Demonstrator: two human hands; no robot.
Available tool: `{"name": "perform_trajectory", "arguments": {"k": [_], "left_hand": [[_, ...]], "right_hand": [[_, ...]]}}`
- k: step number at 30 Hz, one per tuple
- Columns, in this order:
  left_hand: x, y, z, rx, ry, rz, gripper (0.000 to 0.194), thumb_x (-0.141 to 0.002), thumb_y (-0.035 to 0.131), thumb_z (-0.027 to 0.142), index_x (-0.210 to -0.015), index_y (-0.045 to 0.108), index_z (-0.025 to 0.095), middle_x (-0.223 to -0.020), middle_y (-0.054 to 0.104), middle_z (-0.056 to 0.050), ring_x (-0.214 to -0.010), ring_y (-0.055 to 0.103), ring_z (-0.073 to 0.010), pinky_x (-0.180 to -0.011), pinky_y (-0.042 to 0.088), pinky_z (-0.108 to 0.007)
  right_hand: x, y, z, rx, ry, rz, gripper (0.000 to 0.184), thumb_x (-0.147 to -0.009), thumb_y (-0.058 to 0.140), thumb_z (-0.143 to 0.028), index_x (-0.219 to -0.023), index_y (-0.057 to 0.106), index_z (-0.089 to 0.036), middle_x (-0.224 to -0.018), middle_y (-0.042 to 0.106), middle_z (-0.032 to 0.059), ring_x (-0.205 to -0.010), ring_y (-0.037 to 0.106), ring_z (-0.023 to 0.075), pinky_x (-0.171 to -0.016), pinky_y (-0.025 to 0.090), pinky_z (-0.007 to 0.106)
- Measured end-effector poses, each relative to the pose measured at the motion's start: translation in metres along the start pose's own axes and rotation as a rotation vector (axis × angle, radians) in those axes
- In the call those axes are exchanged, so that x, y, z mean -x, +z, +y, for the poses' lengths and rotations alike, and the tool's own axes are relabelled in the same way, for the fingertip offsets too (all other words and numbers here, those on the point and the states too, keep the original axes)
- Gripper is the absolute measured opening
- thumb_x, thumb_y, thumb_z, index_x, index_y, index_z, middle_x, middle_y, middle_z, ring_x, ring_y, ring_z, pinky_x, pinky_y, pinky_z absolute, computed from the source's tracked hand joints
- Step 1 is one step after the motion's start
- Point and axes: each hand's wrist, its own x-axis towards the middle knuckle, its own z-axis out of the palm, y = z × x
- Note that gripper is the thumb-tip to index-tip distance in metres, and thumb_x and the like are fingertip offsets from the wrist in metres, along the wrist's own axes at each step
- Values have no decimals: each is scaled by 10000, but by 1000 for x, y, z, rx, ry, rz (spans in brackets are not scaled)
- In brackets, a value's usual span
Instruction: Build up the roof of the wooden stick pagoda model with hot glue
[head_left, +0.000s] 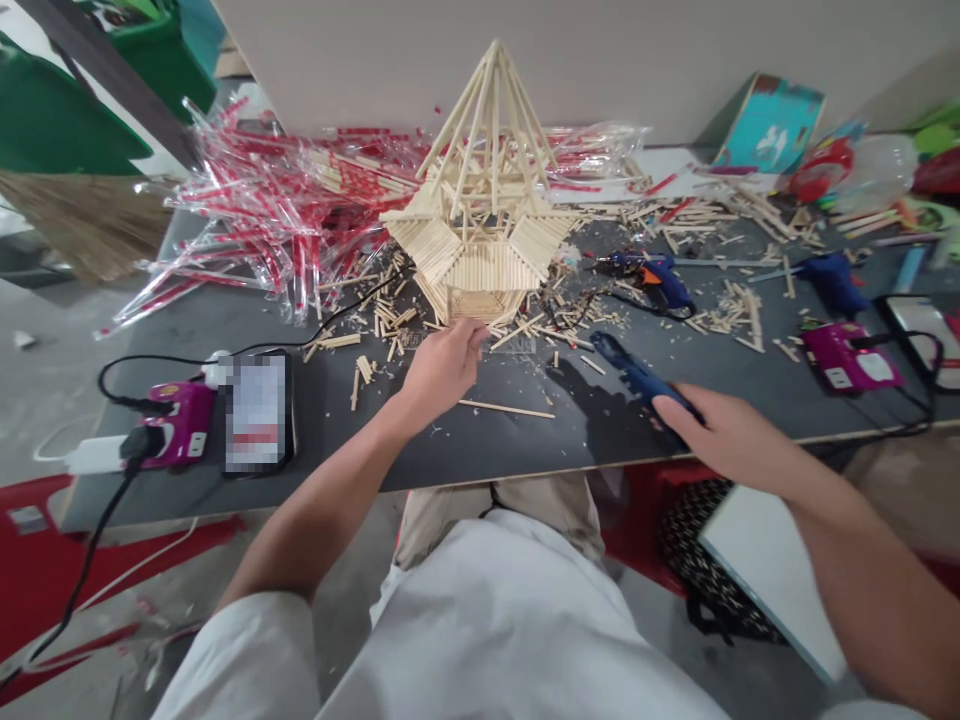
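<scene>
A pale model built of thin wooden sticks (499, 262) stands mid-table, with a flared tiered body and a pointed open frame of sticks on top. At its foot is my left hand (448, 362), fingers curled together; anything between the fingertips is hidden. My right hand (716, 425) is closed around the handle of a dark blue hand tool (634, 370), whose long narrow head points up and left over the tabletop. Its exact kind is unclear. One loose stick (506, 409) lies between my hands, and short cut pieces (394, 318) are scattered around the model.
Red-and-clear plastic wrappers (300, 210) heap at the back left. Two blue glue guns (660, 280) lie at the right. Purple power adapters (178, 425) with cords sit on both sides, a phone (257, 410) beside the left one. The grey table's front edge (480, 477) is close to my body.
</scene>
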Motion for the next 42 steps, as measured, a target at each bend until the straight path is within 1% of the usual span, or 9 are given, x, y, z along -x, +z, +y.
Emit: {"name": "perform_trajectory", "arguments": {"k": [4,9,13,16,20,25,30,37,42], "left_hand": [[3,2,6,-97,19,8,227,-1078,409,240,-1062,627,179,-846,742,-45,-731,676,-157,-695,438,-259],[6,3,10,-158,12,60,217,-1080,414,234,-1123,620,182,-873,757,-56,-781,709,-176,-684,432,-261],[7,4,12,-167,19,74,245,-1095,410,256,-1155,637,186,-915,765,-72,-806,720,-191,-692,435,-273],[8,5,14,-186,20,45,256,-1096,409,252,-1138,653,191,-976,771,-88,-865,738,-217,-699,443,-283],[8,6,15,-202,19,27,270,-1095,404,236,-1206,648,197,-1041,778,-94,-939,755,-230,-729,476,-281],[9,6,13,-206,26,26,285,-1107,391,267,-1238,637,208,-1101,782,-95,-1025,757,-227,-791,519,-279],[11,7,9,-213,38,11,258,-1092,410,229,-1220,631,196,-1138,773,-109,-1033,754,-241,-806,522,-299],[10,8,8,-202,23,24,268,-1085,412,241,-1218,640,194,-1110,773,-118,-983,749,-230,-780,508,-289],[10,10,9,-253,34,56,281,-1095,400,236,-1210,651,183,-1055,786,-102,-947,756,-198,-724,483,-246]], "right_hand": [[-9,17,-37,-229,-70,-69,499,-958,574,-680,-1074,710,-215,-922,722,122,-855,675,289,-764,511,370],[-20,42,-67,-467,-123,-237,465,-1032,454,-657,-947,633,-237,-861,712,57,-794,657,246,-732,480,347],[-24,49,-81,-511,-143,-235,498,-1040,425,-673,-880,592,-231,-831,685,45,-757,624,224,-702,445,338],[-26,52,-89,-542,-138,-226,510,-1035,436,-685,-914,610,-221,-857,690,53,-776,626,223,-722,446,339],[-26,55,-96,-563,-128,-188,491,-1039,445,-673,-977,624,-220,-943,720,75,-848,647,242,-773,453,354],[-24,56,-100,-535,-153,-177,480,-1044,440,-666,-939,607,-229,-897,696,64,-818,631,238,-740,442,349],[-24,57,-103,-501,-153,-180,495,-1052,416,-660,-975,626,-218,-933,682,86,-859,624,251,-742,422,352],[-25,60,-105,-476,-149,-153,494,-1060,401,-650,-975,623,-217,-981,697,99,-892,632,256,-773,423,352],[-22,63,-109,-361,-68,-139,535,-1059,357,-678,-895,596,-228,-846,716,94,-770,646,256,-692,385,343]]}}
